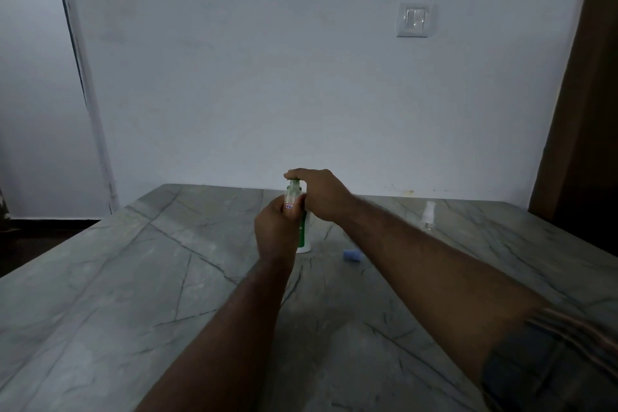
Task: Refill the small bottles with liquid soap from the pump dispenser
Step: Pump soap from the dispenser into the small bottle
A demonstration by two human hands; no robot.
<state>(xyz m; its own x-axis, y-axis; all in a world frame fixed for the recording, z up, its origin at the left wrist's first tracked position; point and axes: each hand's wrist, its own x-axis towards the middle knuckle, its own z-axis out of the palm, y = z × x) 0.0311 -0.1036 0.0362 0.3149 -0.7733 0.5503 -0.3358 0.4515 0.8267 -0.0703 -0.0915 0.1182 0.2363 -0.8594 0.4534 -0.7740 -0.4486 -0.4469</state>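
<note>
A white pump dispenser (304,234) with a green label stands upright in the middle of the grey marble table (133,278). My left hand (276,227) grips a small clear bottle (292,196) and holds it up against the dispenser's spout. My right hand (321,194) lies over the pump head from above, fingers stretched across it. The pump head itself is hidden under that hand. Another small clear bottle (428,216) with a white cap stands farther right on the table.
A small blue cap (351,255) lies on the table just right of the dispenser. A pale wall with a light switch (414,19) rises behind the table. A dark wooden door frame (582,94) stands at the right.
</note>
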